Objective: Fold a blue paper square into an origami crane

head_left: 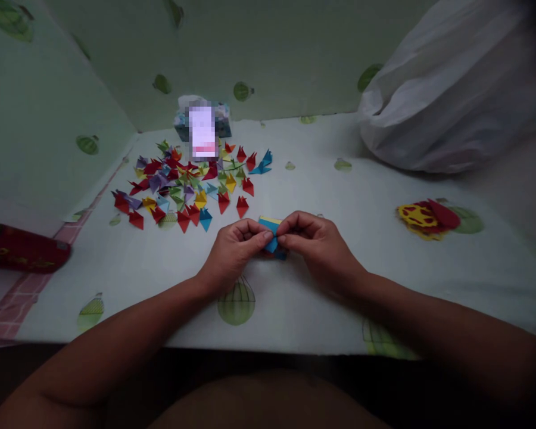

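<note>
My left hand (234,247) and my right hand (315,241) meet at the middle of the table, both pinched on a small blue folded paper piece (271,235). The fingertips of both hands press its edges together. A sliver of yellow shows at the paper's top edge. Part of the blue paper is hidden under my fingers. Beyond my hands lies a pile of several small folded paper pieces (187,185) in red, blue, yellow, green and purple.
A stack of red and yellow paper (426,218) lies at the right. A big white plastic bag (455,89) fills the back right corner. A red case (22,247) rests at the left edge. A small box (203,128) stands behind the pile.
</note>
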The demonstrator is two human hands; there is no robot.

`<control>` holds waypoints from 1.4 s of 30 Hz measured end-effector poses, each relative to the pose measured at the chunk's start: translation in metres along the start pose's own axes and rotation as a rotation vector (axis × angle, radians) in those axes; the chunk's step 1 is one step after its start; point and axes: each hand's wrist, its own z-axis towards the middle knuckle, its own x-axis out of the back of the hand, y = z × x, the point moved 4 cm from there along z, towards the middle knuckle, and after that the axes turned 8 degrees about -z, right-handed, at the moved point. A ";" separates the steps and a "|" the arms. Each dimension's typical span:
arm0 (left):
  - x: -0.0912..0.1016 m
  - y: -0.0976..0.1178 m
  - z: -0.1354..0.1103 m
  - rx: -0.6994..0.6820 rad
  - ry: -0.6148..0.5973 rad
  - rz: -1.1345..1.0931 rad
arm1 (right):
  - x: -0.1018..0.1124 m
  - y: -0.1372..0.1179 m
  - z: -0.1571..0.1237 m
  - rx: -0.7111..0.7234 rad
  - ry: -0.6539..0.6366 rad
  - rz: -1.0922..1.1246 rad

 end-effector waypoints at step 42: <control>0.006 0.000 0.008 0.050 -0.092 0.014 | 0.004 -0.005 0.005 0.048 -0.062 -0.213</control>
